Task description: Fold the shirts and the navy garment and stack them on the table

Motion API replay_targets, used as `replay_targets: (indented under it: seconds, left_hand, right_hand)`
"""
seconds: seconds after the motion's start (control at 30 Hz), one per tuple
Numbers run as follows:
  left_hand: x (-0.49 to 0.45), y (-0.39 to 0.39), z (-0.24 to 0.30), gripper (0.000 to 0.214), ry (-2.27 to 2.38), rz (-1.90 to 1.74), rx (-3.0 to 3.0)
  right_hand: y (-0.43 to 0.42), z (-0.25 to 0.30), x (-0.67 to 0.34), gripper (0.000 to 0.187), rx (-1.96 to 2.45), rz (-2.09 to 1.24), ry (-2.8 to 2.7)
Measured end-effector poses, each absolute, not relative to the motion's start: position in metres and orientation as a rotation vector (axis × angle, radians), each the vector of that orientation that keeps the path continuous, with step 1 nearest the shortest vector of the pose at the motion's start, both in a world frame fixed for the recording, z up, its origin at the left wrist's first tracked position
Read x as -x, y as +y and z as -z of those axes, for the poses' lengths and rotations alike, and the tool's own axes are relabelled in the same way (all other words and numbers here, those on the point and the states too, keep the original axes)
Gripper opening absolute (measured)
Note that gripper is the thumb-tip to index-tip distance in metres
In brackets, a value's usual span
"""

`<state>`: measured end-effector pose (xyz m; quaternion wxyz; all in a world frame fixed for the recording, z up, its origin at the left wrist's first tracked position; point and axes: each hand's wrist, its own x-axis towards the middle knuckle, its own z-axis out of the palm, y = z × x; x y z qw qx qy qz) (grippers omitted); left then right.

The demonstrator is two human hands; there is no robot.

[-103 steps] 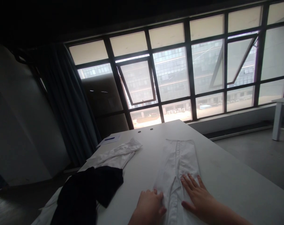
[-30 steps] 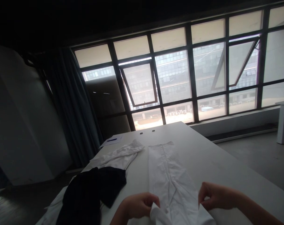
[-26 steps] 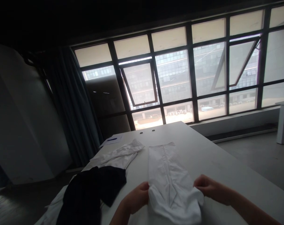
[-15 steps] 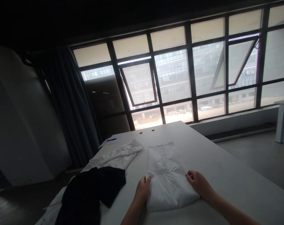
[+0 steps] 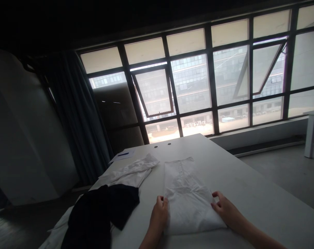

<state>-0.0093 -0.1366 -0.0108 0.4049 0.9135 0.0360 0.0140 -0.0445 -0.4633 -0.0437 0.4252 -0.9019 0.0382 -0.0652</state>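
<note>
A white shirt (image 5: pixel 186 193) lies on the white table (image 5: pixel 239 186), its near end doubled over onto the rest. My left hand (image 5: pixel 160 211) grips the left edge of the folded part, fingers curled on the cloth. My right hand (image 5: pixel 224 207) rests on the right edge of the fold, fingers bent and pinching the fabric there. Both forearms reach in from the bottom of the view.
A black garment (image 5: pixel 100 214) is heaped at the table's near left. Behind it lies another white garment (image 5: pixel 131 172), then a paper with a blue pen (image 5: pixel 123 155). Large windows (image 5: pixel 193 83) fill the far wall. A second white table (image 5: pixel 312 131) stands at the right.
Both hands lifted the shirt's near end and folded it away from me onto the rest. They now hold the fold's two side edges a little nearer to me.
</note>
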Motion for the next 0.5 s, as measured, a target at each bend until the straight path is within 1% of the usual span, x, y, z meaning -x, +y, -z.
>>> replay_targets:
  seconds: [0.13, 0.23, 0.33, 0.5]
  left_hand:
    - [0.014, -0.137, 0.009, 0.014, 0.11, -0.059, -2.389]
    - [0.019, -0.139, 0.008, 0.012, 0.109, -0.109, -2.401]
    - [0.021, -0.14, 0.009, 0.016, 0.106, -0.153, -2.37]
    - [0.011, -0.136, 0.013, 0.027, 0.102, -0.151, -2.274]
  right_hand:
    - [-0.456, 0.048, 0.049, 0.023, 2.318, 0.241, 0.118]
    - [-0.446, 0.051, 0.059, 0.02, 2.405, 0.284, 0.115]
    - [-0.434, 0.057, 0.068, 0.019, 2.496, 0.292, 0.035]
    - [-0.425, 0.056, 0.06, 0.016, 2.592, 0.368, 0.021]
